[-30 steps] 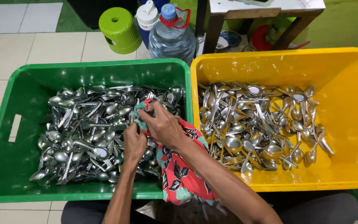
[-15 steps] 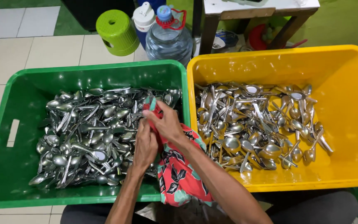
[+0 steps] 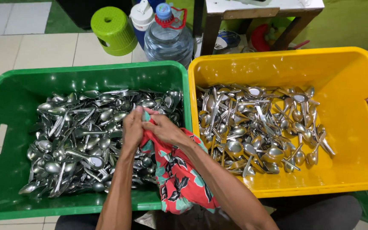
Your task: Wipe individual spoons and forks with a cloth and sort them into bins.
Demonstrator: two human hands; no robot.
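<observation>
**Two hands bunched in a red cloth over the green crate**

The green crate point(image 3: 5, 106) on the left sits on the tiled floor point(image 3: 35, 49) and holds a thick, tangled heap of shiny metal spoons point(image 3: 77, 136), bowls and handles pointing every way. Over its right half, the left hand point(image 3: 132, 127) closes its fingers point(image 3: 128, 116) around the top end of a red floral cloth point(image 3: 177, 179), a soft fabric with teal and dark leaf patterns. Just beside it and touching, the right hand point(image 3: 165, 131) pinches the same bunched end, fingers together on the fabric. Whether a spoon lies inside the folds cannot be told. The cloth hangs down from the hands across the crate's near rim, between the two crates. To the right, the yellow crate point(image 3: 354, 85) holds a looser spread of spoons and forks point(image 3: 256, 127). Behind the crates stand a small green stool point(image 3: 111, 30) and a large clear water bottle point(image 3: 168, 40).
</observation>
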